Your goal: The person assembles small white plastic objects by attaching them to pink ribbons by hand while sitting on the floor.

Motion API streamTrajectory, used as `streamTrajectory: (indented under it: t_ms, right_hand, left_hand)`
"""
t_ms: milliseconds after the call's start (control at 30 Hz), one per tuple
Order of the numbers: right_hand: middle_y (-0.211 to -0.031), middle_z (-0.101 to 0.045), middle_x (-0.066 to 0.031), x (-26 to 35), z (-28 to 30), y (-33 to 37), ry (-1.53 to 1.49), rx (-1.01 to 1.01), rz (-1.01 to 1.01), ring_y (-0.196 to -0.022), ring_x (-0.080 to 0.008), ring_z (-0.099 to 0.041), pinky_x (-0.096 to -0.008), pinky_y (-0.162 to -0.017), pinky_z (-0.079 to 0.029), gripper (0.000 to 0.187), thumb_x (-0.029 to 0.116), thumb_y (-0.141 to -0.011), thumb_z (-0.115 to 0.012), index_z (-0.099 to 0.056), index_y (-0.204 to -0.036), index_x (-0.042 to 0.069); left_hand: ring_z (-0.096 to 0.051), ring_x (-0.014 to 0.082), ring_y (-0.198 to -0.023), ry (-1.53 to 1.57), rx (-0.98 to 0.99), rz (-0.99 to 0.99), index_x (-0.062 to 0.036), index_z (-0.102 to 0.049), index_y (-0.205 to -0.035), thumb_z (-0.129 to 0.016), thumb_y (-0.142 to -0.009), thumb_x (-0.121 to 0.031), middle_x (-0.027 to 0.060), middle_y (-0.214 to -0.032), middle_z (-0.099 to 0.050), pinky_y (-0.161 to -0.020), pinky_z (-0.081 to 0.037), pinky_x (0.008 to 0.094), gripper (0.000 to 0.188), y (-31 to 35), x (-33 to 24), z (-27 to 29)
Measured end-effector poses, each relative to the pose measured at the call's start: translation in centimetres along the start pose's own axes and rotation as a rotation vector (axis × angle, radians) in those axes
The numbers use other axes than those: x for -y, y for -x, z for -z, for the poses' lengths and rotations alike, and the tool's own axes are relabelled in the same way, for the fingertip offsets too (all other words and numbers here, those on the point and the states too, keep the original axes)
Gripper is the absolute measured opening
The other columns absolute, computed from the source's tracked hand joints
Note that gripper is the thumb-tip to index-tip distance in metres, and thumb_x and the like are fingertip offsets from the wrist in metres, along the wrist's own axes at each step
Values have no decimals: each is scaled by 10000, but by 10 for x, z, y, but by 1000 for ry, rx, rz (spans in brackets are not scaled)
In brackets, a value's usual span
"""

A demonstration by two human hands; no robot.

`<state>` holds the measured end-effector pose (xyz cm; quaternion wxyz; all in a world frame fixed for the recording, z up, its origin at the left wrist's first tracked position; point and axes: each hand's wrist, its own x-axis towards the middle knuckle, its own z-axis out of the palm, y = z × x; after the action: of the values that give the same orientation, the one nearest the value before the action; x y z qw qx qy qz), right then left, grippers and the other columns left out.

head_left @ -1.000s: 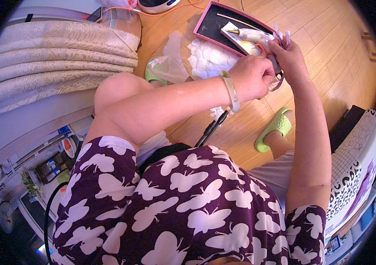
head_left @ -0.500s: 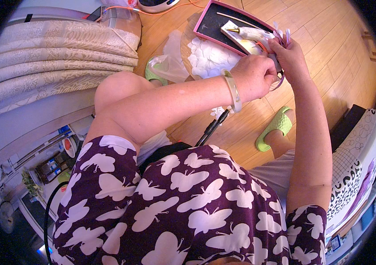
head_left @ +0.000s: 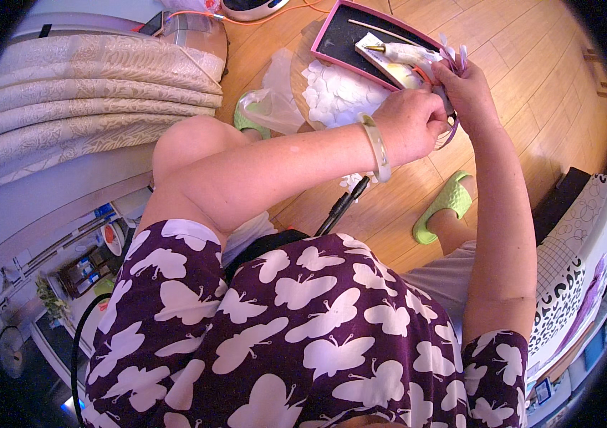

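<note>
Ribbons point(head_left: 462, 57), purple and white, are pinched in the right hand point(head_left: 470, 93) at upper right of the frame, perhaps steadied for the left hand point(head_left: 410, 125), curled below, its hold impossible to tell. An apparent glue gun point(head_left: 410, 53) lies over a pale block point(head_left: 392, 70) in a pink-rimmed tray point(head_left: 335, 40), probably keeping its tip raised. Both hands' poses barely differ from a second earlier.

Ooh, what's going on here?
Someone has both hands busy with something small. The right hand holds purple-and-white strips. The left hand is close beside it, near a thin purple loop; I can't see exactly what it grips. Just beyond, a white tool with a brass-coloured tip shows over a pink-edged box, with white petal-like pieces beside it.
</note>
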<state>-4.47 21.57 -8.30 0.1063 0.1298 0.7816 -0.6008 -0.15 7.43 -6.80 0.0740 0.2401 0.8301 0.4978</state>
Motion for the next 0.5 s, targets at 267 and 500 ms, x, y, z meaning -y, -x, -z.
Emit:
streamTrajectory:
  t_ms: [267,500]
  right_hand:
    - [-670,-557,-47,-5,-1,-3,3,-30,7,-587,-118,-504,-265,-539,-422,191,174,-753,-600,-549,-809,-1]
    - [-670,-561,-54,-4,1,-3,35,-6,2,-586,-126,-512,-266,-540,-425,192,174,-758,-592,-545,-806,-6]
  left_hand:
    - [-582,295,-631,-16,-23,-30,-28,-566,-653,-576,-680,-94,148,-645,-573,-589,-458,367,72,0,3,-4]
    - [-577,305,-635,-20,-29,-24,-31,-559,-645,-572,-678,-87,150,-646,-570,-594,-456,375,66,0,1,-4]
